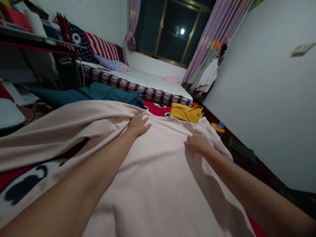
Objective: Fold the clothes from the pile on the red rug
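A pale pink long-sleeved top (158, 171) lies spread over a red blanket (158, 107) with black-and-white prints. Its neckline points away from me, and one sleeve stretches out to the left. My left hand (139, 125) rests flat near the left shoulder of the top, fingers apart. On the other side, my right hand (197, 144) has its fingers curled down on the fabric below the right shoulder, closed on a bit of it. Shadow falls across the cloth under the right arm. The top's lower hem is out of view.
Beyond the top lie a folded teal garment (108, 92) and a folded yellow hoodie (187, 112). A bed (148, 80) stands under the window. At left is a desk (41, 44) with a red bottle (63, 28). Clothes (207, 74) hang by the right wall.
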Action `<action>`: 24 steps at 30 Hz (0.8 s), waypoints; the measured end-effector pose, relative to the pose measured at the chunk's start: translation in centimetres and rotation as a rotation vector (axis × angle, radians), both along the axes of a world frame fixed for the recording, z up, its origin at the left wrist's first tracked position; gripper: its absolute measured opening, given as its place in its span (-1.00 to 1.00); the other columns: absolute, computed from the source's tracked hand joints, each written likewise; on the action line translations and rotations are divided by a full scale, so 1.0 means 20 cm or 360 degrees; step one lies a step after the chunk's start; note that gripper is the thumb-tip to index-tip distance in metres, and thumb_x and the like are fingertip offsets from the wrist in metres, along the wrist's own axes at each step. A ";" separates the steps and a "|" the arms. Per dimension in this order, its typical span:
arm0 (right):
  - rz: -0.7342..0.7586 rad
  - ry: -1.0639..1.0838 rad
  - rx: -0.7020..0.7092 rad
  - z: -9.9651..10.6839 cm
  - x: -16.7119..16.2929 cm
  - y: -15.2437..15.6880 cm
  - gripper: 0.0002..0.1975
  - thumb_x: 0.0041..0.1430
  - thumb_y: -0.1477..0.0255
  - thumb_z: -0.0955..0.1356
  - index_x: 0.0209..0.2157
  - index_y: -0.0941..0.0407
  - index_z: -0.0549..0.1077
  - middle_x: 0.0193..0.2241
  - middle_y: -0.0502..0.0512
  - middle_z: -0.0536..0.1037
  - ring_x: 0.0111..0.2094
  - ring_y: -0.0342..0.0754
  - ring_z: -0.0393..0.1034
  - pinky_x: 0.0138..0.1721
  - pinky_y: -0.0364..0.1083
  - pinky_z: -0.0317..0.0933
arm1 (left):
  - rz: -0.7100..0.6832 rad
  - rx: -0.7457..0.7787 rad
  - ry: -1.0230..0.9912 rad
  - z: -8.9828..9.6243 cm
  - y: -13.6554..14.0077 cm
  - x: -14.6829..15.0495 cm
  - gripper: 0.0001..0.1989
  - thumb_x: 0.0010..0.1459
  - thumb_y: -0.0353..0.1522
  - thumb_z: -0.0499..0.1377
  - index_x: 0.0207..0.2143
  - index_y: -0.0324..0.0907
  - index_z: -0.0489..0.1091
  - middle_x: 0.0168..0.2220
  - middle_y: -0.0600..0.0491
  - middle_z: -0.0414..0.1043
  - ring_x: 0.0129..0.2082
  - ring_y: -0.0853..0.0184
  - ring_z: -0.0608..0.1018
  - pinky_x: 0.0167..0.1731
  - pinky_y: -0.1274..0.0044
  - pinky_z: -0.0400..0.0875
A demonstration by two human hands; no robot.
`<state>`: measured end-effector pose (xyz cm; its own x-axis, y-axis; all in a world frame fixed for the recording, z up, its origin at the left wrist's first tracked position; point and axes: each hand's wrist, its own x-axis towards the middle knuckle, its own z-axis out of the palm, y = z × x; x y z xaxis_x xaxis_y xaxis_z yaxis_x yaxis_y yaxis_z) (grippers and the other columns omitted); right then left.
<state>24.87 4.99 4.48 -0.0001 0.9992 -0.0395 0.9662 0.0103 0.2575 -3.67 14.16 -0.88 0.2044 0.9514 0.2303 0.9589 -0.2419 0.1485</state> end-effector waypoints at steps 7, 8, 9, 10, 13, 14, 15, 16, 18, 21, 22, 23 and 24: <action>0.0528 0.0405 0.0088 -0.18 -0.39 0.12 -0.36 0.31 0.01 0.01 0.33 -0.04 -0.04 0.37 0.10 -0.10 0.35 0.15 -0.21 0.24 0.23 -0.15 | -0.0040 -0.0048 0.0028 0.01 -0.01 -0.02 -0.35 0.27 -0.01 -0.18 0.31 -0.11 0.06 0.38 -0.05 -0.16 0.36 0.09 -0.06 0.28 0.33 -0.20; 0.0486 0.0429 0.0087 -0.21 -0.39 0.13 -0.35 0.30 -0.01 0.00 0.33 -0.05 -0.05 0.37 0.11 -0.12 0.35 0.16 -0.22 0.24 0.24 -0.18 | -0.0042 -0.0052 0.0037 0.02 -0.01 -0.02 -0.35 0.28 -0.01 -0.19 0.31 -0.12 0.05 0.38 -0.06 -0.17 0.36 0.09 -0.07 0.28 0.33 -0.21; 0.0466 0.0445 0.0090 -0.22 -0.39 0.13 -0.34 0.30 -0.02 0.00 0.33 -0.05 -0.05 0.37 0.10 -0.12 0.35 0.16 -0.23 0.25 0.24 -0.19 | -0.0037 -0.0058 0.0049 0.02 -0.01 -0.02 -0.35 0.28 -0.02 -0.19 0.31 -0.13 0.04 0.38 -0.05 -0.18 0.36 0.10 -0.08 0.28 0.33 -0.21; 0.0456 0.0455 0.0102 -0.23 -0.38 0.13 -0.34 0.30 -0.02 -0.01 0.33 -0.05 -0.05 0.37 0.10 -0.12 0.35 0.16 -0.23 0.25 0.25 -0.20 | -0.0026 -0.0071 0.0064 0.03 -0.02 -0.01 -0.35 0.28 -0.02 -0.20 0.32 -0.14 0.03 0.39 -0.05 -0.19 0.37 0.10 -0.09 0.28 0.33 -0.22; 0.0399 0.0463 0.0179 -0.22 -0.36 0.11 -0.35 0.31 0.00 0.01 0.31 0.00 0.01 0.35 0.16 -0.04 0.33 0.17 -0.17 0.22 0.26 -0.15 | 0.0023 -0.0201 0.0107 0.06 -0.06 0.02 -0.36 0.31 -0.07 -0.22 0.33 -0.15 -0.03 0.40 -0.06 -0.26 0.37 0.10 -0.14 0.29 0.30 -0.25; 0.0374 0.0468 0.0228 -0.21 -0.36 0.09 -0.38 0.32 0.04 0.02 0.28 0.04 0.08 0.33 0.20 0.04 0.31 0.17 -0.10 0.20 0.24 -0.11 | 0.0041 -0.0260 0.0115 0.08 -0.09 0.04 -0.37 0.32 -0.09 -0.23 0.34 -0.17 -0.05 0.40 -0.08 -0.28 0.37 0.09 -0.14 0.29 0.27 -0.24; 0.0350 0.0486 0.0291 -0.20 -0.36 0.08 -0.43 0.34 0.10 0.04 0.24 0.09 0.15 0.29 0.24 0.13 0.27 0.16 -0.01 0.18 0.20 -0.05 | 0.0057 -0.0316 0.0120 0.09 -0.13 0.05 -0.38 0.32 -0.11 -0.25 0.34 -0.18 -0.07 0.39 -0.10 -0.30 0.37 0.08 -0.14 0.28 0.24 -0.24; 0.0327 0.0527 0.0375 -0.20 -0.36 0.06 -0.49 0.35 0.17 0.07 0.19 0.13 0.21 0.22 0.28 0.22 0.22 0.14 0.09 0.15 0.14 0.02 | 0.0070 -0.0365 0.0123 0.10 -0.17 0.06 -0.37 0.32 -0.12 -0.25 0.35 -0.19 -0.08 0.39 -0.12 -0.31 0.37 0.07 -0.15 0.27 0.20 -0.22; 0.0308 0.0672 0.0598 -0.20 -0.36 0.01 -0.60 0.31 0.34 0.16 0.10 0.21 0.28 0.10 0.33 0.33 0.09 0.09 0.23 0.08 0.03 0.12 | 0.0071 -0.0463 0.0136 0.12 -0.26 0.07 -0.30 0.28 -0.03 -0.24 0.36 -0.19 -0.13 0.39 -0.15 -0.35 0.37 0.02 -0.18 0.26 0.11 -0.22; 0.0416 0.0946 0.0973 -0.19 -0.35 -0.13 -0.68 0.17 0.47 0.28 -0.03 0.24 0.35 -0.03 0.30 0.37 0.00 0.07 0.26 0.02 -0.02 0.17 | -0.0036 -0.0620 0.0164 0.13 -0.39 0.05 -0.01 0.05 0.24 -0.14 0.37 -0.11 -0.24 0.39 -0.11 -0.47 0.36 -0.03 -0.31 0.25 0.05 -0.32; 0.0509 0.1020 0.1040 -0.18 -0.34 -0.21 -0.74 0.15 0.48 0.30 -0.10 0.20 0.38 -0.08 0.26 0.39 -0.02 0.07 0.27 0.01 -0.02 0.18 | -0.0082 -0.0653 0.0167 0.13 -0.42 0.03 0.07 -0.04 0.30 -0.11 0.37 -0.08 -0.27 0.39 -0.09 -0.51 0.36 -0.03 -0.34 0.24 0.04 -0.35; 0.0634 0.1073 0.1028 -0.17 -0.32 -0.29 -0.81 0.14 0.46 0.32 -0.18 0.17 0.40 -0.14 0.22 0.40 -0.06 0.06 0.28 -0.01 -0.01 0.19 | -0.0119 -0.0672 0.0165 0.13 -0.44 0.02 0.12 -0.11 0.33 -0.09 0.37 -0.06 -0.28 0.39 -0.07 -0.53 0.36 -0.03 -0.36 0.24 0.05 -0.37; 0.0762 0.1104 0.0951 -0.15 -0.30 -0.38 -0.88 0.14 0.43 0.33 -0.25 0.13 0.42 -0.19 0.17 0.41 -0.10 0.05 0.30 -0.04 0.00 0.19 | -0.0141 -0.0684 0.0160 0.14 -0.46 0.02 0.15 -0.15 0.34 -0.07 0.37 -0.04 -0.29 0.39 -0.06 -0.54 0.36 -0.03 -0.37 0.25 0.05 -0.39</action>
<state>18.86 -2.65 1.45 -0.2365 0.7448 0.6240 0.8325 0.4865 -0.2652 -3.37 4.95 1.87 0.2903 0.9342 -0.2073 0.9521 -0.2603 0.1603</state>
